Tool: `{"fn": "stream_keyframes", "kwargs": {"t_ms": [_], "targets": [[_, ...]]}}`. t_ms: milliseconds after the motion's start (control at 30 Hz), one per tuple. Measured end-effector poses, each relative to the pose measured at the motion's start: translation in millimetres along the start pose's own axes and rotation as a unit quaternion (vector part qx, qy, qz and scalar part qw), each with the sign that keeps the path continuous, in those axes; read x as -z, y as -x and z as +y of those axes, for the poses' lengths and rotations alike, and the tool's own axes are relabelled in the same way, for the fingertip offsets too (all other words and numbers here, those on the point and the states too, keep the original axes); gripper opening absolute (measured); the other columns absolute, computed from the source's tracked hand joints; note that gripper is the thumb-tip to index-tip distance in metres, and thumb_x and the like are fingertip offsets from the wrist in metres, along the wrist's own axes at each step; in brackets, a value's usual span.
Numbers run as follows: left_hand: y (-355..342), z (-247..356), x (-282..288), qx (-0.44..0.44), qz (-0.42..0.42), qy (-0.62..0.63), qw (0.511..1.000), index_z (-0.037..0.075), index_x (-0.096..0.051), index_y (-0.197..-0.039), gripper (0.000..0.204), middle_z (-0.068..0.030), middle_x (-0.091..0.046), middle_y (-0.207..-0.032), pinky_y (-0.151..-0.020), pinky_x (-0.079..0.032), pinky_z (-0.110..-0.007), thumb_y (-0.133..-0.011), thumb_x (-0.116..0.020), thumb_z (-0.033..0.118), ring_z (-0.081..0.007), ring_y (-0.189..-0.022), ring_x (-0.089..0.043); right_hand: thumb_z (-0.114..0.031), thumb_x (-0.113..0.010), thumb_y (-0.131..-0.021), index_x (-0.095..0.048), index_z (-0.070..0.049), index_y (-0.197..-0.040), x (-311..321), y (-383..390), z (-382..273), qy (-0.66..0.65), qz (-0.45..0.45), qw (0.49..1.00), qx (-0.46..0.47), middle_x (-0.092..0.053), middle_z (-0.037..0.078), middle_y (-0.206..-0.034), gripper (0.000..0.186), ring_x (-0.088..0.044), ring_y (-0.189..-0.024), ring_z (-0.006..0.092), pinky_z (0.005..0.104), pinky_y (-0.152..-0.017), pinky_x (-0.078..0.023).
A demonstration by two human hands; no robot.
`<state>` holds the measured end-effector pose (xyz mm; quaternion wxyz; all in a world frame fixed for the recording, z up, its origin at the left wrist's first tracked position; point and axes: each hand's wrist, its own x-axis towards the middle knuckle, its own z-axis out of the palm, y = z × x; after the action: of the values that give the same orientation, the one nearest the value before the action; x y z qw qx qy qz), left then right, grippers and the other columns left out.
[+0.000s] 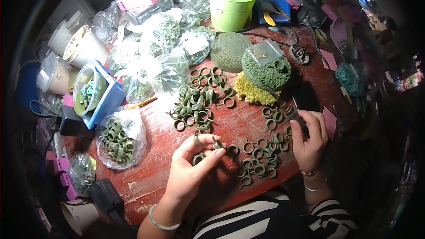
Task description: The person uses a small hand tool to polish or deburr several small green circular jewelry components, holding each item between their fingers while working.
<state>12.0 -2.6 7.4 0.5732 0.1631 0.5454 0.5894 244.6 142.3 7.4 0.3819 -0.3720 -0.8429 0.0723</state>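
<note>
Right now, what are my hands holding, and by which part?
Your left hand pinches at least one green ring, which part unclear; your right hand grips a dark cylindrical piece, seemingly by its lower end.

Pinched green piece [217,144] partly hidden, left forearm [152,231] cropped

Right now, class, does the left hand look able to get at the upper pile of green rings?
Probably yes: the pile lies just beyond the left hand on the red table, nothing visibly between, though that hand holds a ring.
</note>
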Motion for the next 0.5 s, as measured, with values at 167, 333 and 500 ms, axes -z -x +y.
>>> {"fn": "stream_keyframes", "kwargs": {"t_ms": [167, 333, 500], "targets": [[1.6, 1.4, -3.2, -0.002, 0.010, -0.023, 1.000, 0.001, -0.066, -0.113, 0.029, 0.0024, -0.064, -0.097, -0.078, -0.045, -0.018, -0.087, -0.078, 0.001, -0.0034, -0.084, -0.055, -0.003, -0.075, -0.087, -0.065, 0.002, -0.110, -0.6, -1.7, 7.5, 0.020, -0.002, 1.000, 0.006, -0.061, 0.015, -0.096, 0.025, -0.063, -0.079, 0.0302, 0.0358, -0.068, -0.052], [1.3, -1.1, -3.5, -0.034, 0.011, -0.071, 0.997, 0.005, -0.065, -0.114, 0.026, 0.0017, -0.065, -0.093, -0.050, -0.030, -0.014, -0.090, -0.074, 0.001, 0.0023, -0.063, -0.047, -0.003, -0.075, -0.087, -0.065, 0.002, -0.109, -3.4, 0.4, 9.3, 0.024, 0.002, 1.000, 0.007, -0.061, 0.015, -0.096, 0.025, -0.063, -0.080, 0.0303, 0.0360, -0.068, -0.052], [2.6, 2.7, -4.6, 0.000, 0.022, -0.048, 0.999, 0.001, -0.066, -0.114, 0.030, 0.0029, -0.063, -0.096, -0.076, -0.045, -0.018, -0.086, -0.078, -0.001, -0.0031, -0.082, -0.055, -0.002, -0.075, -0.086, -0.065, 0.003, -0.109, -3.4, 0.8, 10.1, 0.022, 0.004, 1.000, 0.001, -0.061, 0.015, -0.095, 0.025, -0.063, -0.080, 0.0302, 0.0360, -0.068, -0.053]]}}
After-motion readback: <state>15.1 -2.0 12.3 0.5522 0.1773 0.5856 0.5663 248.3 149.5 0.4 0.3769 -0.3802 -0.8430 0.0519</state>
